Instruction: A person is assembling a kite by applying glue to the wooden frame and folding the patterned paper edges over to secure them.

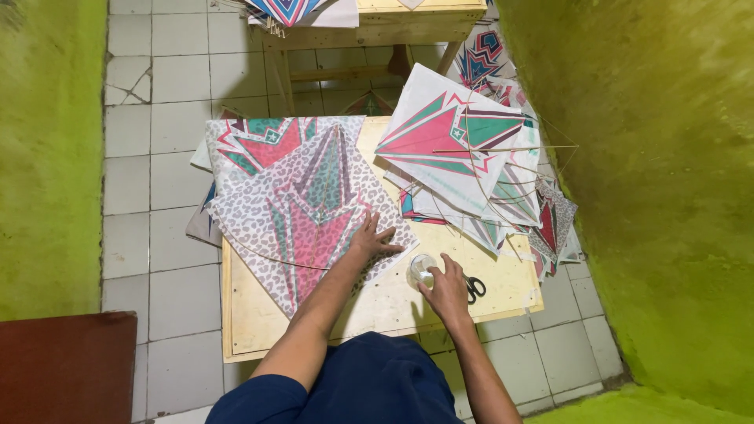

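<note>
A leopard-patterned paper kite (310, 212) with a pink and teal centre lies on the low wooden board (377, 306). My left hand (369, 239) presses flat on its lower right edge, fingers spread. My right hand (446, 289) reaches to a small clear round container (420, 271) on the board, fingertips touching it. Black-handled scissors (474, 287) lie just right of that hand.
A pile of finished kites (463, 149) with thin bamboo sticks fans over the board's right side. More printed kite sheets (259, 141) sit at the back left. A wooden bench (393, 27) stands beyond, green walls (652, 196) on both sides, a red-brown panel (67, 365) at lower left.
</note>
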